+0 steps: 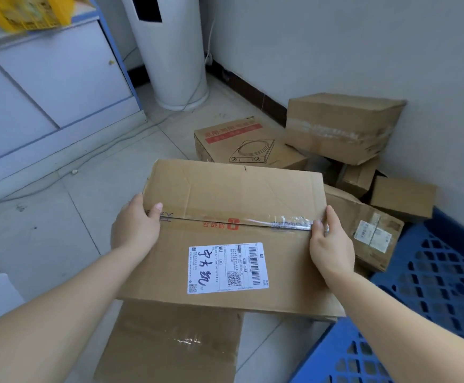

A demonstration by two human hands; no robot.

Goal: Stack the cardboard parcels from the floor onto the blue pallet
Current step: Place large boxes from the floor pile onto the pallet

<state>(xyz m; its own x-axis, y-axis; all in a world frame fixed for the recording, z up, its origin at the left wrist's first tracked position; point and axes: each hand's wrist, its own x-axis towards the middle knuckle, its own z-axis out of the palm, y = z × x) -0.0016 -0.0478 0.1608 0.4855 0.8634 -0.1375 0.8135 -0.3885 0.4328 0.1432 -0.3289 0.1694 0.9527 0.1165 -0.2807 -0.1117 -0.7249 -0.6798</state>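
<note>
- Large flat brown cardboard parcel with white shipping label (233,233): I see it held above the floor, left of the blue plastic lattice pallet (430,294).
- Left hand (135,225): clasping its left edge.
- Right hand (331,241): clasping its right edge.

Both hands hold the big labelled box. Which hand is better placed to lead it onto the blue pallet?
Probably the right hand: it grips the large brown cardboard box with the white shipping label on the edge nearest the blue plastic lattice pallet. The left hand holds the far edge.
</note>
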